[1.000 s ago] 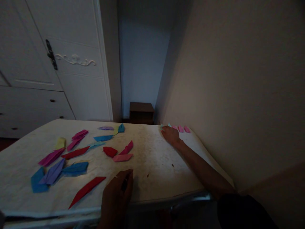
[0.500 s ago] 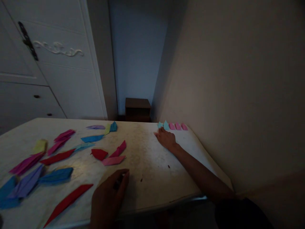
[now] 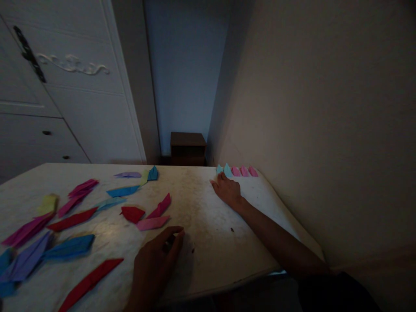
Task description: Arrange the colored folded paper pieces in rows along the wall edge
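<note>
At the table's far right edge, my right hand [image 3: 228, 189] reaches out with its fingertips at a small light blue folded paper piece [image 3: 219, 169]. The thumb stands apart from the fingers. That piece is the leftmost of a short row, beside another light blue folded paper [image 3: 227, 170] and pink folded papers [image 3: 244, 171]; its lower part is hidden by the fingers. My left hand [image 3: 157, 255] hovers over the near middle of the table, thumb and index tips together, nothing visible between them. Closest to it lie a pink folded paper strip [image 3: 152, 222] and a red folded paper [image 3: 132, 214].
Several folded papers in blue, purple, red, magenta and yellow, such as a long red one [image 3: 92, 284], lie scattered over the left of the white table [image 3: 208, 268]. A wall [image 3: 308, 130] borders the right side. White cupboards [image 3: 94, 117] and a brown box-shaped stand [image 3: 187, 139] are beyond.
My left hand has shifted slightly to the right. My right hand stays at the light blue paper. The whole view has turned a little.
</note>
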A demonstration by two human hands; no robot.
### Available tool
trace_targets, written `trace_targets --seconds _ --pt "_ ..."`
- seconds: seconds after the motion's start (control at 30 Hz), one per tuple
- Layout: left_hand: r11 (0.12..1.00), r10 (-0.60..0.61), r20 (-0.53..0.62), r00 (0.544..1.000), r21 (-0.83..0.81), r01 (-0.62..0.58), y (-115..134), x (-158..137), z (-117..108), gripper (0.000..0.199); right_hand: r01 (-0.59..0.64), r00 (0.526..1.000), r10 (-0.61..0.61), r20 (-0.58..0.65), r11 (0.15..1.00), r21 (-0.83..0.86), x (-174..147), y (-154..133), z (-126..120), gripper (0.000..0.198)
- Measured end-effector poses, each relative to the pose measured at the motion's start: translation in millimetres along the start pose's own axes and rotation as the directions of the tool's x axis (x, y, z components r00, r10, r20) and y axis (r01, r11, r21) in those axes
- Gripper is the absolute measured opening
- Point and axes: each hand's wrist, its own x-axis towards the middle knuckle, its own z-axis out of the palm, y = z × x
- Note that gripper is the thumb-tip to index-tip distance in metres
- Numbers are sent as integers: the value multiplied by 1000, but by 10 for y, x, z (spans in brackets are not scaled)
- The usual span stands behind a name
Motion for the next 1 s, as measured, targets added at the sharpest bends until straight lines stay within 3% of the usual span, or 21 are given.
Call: trace_targets --seconds 0.2,0.5,1.0 --pt "995 7 28 1000 -103 -4 -31 -13 1 43 7 1000 -7 -8 1000 -8 3 13 -37 64" --pt "988 11 -39 999 -151 -17 18 -19 -27 45 -40 999 40 13 999 11 34 130 -41 65" --pt "979 4 -38 999 -202 -12 21 -53 -4 42 -29 998 22 64 993 112 79 299 -62 55"
